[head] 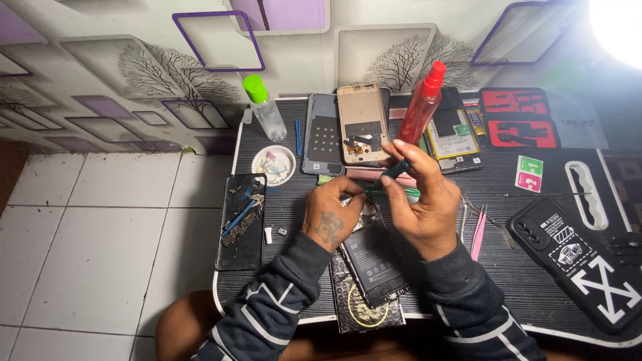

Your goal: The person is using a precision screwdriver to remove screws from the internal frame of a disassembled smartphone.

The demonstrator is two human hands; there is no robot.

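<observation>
1. Hands are meeting over an opened phone point(371, 257) lying on the dark counter point(535, 281).
2. The left hand point(331, 215) is curling its fingers down onto the top edge of the opened phone, pinching a small part there; what exactly it is gripping is too small to tell.
3. The right hand point(422, 200) is closing around a dark screwdriver point(394, 170), holding it tilted just above the opened phone.
4. A red spray bottle point(421, 107) is standing behind the opened phone, with a gold phone frame point(361, 124) beside it.
5. Pink tweezers point(479, 234) are lying right of the opened phone; a black glass panel with loose parts point(242, 220) is lying to its left.
6. A clear bottle with a green cap point(264, 107) is standing far behind the opened phone's left.
</observation>
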